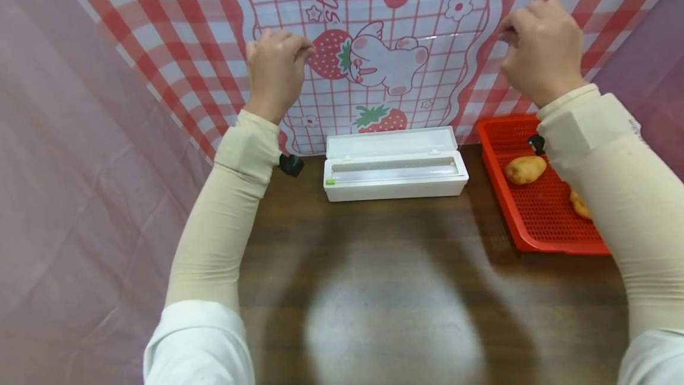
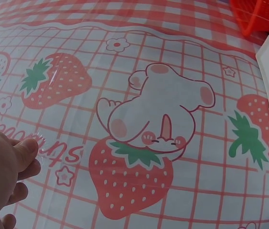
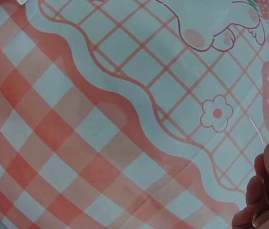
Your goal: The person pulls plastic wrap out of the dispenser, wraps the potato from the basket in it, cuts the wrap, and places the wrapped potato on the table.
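Both hands are raised in front of the patterned cloth, a wide gap between them. My left hand (image 1: 276, 70) pinches an edge of clear plastic wrap (image 2: 40, 139) between thumb and curled fingers; small creases gather at the thumb in the left wrist view. Level with it on the other side, my right hand (image 1: 545, 46) pinches the wrap too, and a thin glint runs from its thumb in the right wrist view. Being see-through, most of the sheet is hard to make out. Below, on the table, stands a white plastic wrap dispenser (image 1: 395, 189), lid (image 1: 390, 143) up, with a green slider (image 1: 331, 182) at its left end.
A red basket (image 1: 510, 212) sits at the right, holding a potato (image 1: 525, 170) and another yellowish item (image 1: 579, 204) partly behind the right forearm. The strawberry-print cloth (image 1: 214, 34) hangs behind the brown table (image 1: 395, 290). Pinkish fabric (image 1: 80, 195) hangs at the left.
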The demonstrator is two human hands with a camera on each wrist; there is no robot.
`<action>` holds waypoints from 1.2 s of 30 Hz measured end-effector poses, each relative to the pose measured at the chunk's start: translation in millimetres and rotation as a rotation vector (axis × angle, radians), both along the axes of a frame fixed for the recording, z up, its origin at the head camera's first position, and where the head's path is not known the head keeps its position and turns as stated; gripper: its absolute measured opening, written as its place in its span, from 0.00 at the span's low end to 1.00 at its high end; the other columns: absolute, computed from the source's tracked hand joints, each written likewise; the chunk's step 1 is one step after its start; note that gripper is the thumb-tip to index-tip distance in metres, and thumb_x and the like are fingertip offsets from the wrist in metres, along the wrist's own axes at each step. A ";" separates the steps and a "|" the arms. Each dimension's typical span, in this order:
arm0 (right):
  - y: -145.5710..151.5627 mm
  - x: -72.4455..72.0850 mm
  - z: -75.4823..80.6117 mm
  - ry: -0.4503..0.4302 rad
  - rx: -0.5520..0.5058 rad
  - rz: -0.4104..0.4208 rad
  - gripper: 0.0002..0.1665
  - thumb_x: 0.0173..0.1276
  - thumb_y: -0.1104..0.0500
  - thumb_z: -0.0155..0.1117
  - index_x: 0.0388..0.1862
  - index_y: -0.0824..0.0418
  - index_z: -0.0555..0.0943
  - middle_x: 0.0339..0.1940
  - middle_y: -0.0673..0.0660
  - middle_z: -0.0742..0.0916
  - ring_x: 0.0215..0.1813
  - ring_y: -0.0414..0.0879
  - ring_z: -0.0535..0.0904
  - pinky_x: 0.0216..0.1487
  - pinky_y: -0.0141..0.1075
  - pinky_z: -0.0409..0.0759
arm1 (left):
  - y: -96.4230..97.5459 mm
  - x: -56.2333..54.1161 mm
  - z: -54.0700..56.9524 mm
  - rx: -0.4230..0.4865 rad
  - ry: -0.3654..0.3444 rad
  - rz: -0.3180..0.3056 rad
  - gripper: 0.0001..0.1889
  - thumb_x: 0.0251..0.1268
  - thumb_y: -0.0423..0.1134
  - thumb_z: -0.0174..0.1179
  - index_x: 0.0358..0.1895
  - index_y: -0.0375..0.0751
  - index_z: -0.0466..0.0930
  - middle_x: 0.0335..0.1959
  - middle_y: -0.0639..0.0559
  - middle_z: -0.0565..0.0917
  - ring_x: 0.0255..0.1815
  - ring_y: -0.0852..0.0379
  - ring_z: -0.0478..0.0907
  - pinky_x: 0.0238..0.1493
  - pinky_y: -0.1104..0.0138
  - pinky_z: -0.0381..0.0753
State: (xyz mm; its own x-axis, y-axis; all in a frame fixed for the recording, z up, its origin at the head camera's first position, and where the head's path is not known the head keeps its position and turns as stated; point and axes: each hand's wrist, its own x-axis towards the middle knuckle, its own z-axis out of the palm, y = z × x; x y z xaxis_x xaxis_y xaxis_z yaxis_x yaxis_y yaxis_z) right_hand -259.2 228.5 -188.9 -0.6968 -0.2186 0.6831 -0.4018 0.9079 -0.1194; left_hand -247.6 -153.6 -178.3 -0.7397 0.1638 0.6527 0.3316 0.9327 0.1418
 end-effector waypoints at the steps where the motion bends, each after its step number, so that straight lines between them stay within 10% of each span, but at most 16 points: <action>1: 0.1 0.0 0.3 0.001 -0.001 0.002 0.16 0.77 0.65 0.48 0.45 0.77 0.80 0.44 0.74 0.83 0.48 0.67 0.72 0.51 0.57 0.70 | 0.1 -0.1 0.4 -0.001 -0.001 0.002 0.17 0.75 0.49 0.56 0.50 0.43 0.88 0.48 0.49 0.88 0.50 0.50 0.79 0.54 0.58 0.67; 36: 0.4 1.6 7.7 0.021 -0.027 -0.010 0.17 0.77 0.65 0.47 0.44 0.76 0.81 0.42 0.72 0.82 0.48 0.66 0.71 0.51 0.56 0.67 | 1.8 5.1 8.6 0.009 0.012 0.005 0.15 0.75 0.48 0.57 0.50 0.44 0.87 0.50 0.50 0.88 0.51 0.51 0.79 0.54 0.59 0.67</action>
State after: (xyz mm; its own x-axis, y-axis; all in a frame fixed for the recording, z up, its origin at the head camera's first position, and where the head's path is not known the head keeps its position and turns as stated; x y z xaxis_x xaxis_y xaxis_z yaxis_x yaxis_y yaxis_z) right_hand -257.5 228.9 -181.2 -0.6846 -0.1933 0.7028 -0.3954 0.9085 -0.1353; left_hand -242.6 -151.8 -169.7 -0.7329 0.1539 0.6627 0.3286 0.9330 0.1466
